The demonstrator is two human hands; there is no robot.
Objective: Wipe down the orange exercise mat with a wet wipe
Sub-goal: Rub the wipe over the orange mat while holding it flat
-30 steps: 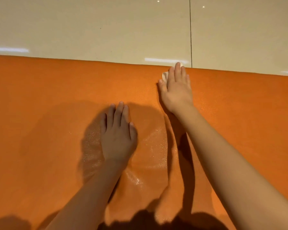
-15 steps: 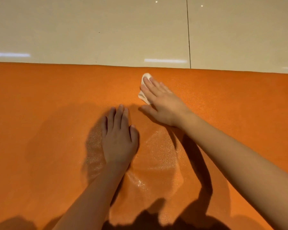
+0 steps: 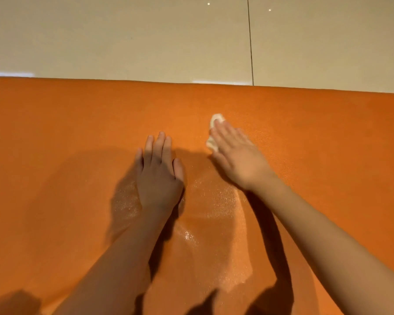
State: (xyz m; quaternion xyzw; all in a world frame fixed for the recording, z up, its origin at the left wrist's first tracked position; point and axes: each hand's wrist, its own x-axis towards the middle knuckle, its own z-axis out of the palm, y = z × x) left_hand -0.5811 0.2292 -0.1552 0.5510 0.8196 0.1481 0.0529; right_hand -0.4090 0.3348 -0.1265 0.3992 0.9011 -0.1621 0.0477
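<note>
Orange mat (image 3: 55,137) fills the near part of the view and lies on the floor (image 3: 123,37). Two bare arms reach over it from the near side, with dark shadows under them. Between the arms, a shiny wet patch (image 3: 216,226) shows on the mat. The left hand (image 3: 159,176) lies flat on the mat, palm down, fingers straight and close together, holding nothing. A bit farther and to the right, the right hand (image 3: 237,155) is flat too, its straight fingers pressing down on a white wet wipe (image 3: 216,119). The wipe lies on the mat and peeks out at the fingertips and at the hand's left side. Past the hands, the mat ends in a straight far edge. Beyond it the floor is pale, shiny tile with one thin dark line (image 3: 250,42).
</note>
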